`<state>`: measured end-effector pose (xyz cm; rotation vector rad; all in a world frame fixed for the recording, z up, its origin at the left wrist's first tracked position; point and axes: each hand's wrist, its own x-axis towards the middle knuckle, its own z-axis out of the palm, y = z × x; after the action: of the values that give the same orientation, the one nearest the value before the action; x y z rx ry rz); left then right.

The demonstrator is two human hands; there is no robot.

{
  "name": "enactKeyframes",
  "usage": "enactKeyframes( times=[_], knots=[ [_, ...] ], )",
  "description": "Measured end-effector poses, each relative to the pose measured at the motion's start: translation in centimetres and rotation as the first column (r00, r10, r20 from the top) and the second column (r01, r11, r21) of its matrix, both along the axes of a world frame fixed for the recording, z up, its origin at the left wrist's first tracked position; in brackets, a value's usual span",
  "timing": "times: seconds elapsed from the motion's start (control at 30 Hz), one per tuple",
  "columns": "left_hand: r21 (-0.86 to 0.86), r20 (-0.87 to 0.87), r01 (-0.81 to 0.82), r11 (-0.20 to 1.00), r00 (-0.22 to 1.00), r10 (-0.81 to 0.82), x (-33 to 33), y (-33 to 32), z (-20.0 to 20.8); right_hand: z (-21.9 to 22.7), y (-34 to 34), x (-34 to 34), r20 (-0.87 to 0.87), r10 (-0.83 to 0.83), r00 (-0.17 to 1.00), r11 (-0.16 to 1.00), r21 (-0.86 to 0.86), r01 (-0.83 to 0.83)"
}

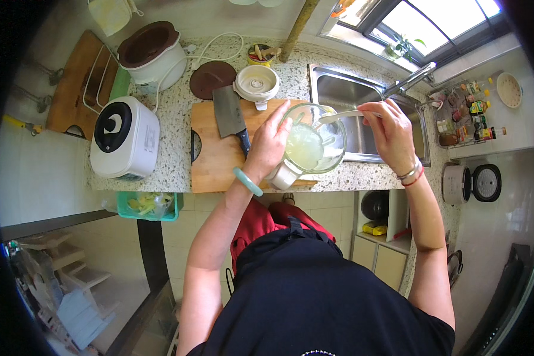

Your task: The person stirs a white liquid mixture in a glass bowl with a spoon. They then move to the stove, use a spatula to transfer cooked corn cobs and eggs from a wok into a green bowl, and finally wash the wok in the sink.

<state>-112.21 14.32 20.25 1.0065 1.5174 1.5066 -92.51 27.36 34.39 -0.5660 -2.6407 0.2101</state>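
My left hand is closed around the side of a clear glass blender jug, tilted over the front of the counter. Pale green, cloudy liquid lies in the jug. Pinched in my right hand is the handle of a white spoon, which reaches over the rim into the jug. Left of my left hand, a cleaver with a dark handle rests on the wooden cutting board. A round white appliance part stands at the board's far edge.
A steel sink with a tap lies behind the jug. On the left are a white rice cooker, a white pot with a brown inside and a brown lid. A turquoise bin hangs at the counter's front edge.
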Motion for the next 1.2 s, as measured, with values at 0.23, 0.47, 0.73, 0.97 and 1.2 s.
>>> enactKeyframes(
  times=[0.23, 0.47, 0.73, 0.97, 1.2],
  knots=[
    [0.024, -0.061, -0.044, 0.999, 0.997, 0.045, 0.1, -0.3, 0.0, -1.1, 1.2, -4.3, -0.098, 0.122, 0.988, 0.992, 0.038, -0.119],
    [-0.037, 0.047, 0.004, 0.999, 0.999, -0.002, 0.3, -0.5, 0.6, -0.5, 0.2, 0.3, -0.033, -0.056, 0.998, 0.998, -0.018, 0.056],
    [0.002, -0.050, -0.023, 1.000, 0.998, 0.023, -0.2, -0.7, 0.4, -0.6, 0.4, -2.7, -0.038, 0.037, 0.999, 0.992, 0.122, -0.032],
    [0.063, -0.006, -0.029, 0.998, 1.000, 0.029, 0.2, -0.5, -0.6, 0.9, -3.8, 2.5, 0.083, -0.094, 0.992, 0.993, 0.076, 0.087],
    [0.088, -0.197, -0.060, 0.994, 0.977, 0.077, 0.5, -0.6, 0.1, -5.3, -4.6, -2.0, 0.312, 0.036, 0.949, 0.999, 0.012, -0.042]
  ],
)
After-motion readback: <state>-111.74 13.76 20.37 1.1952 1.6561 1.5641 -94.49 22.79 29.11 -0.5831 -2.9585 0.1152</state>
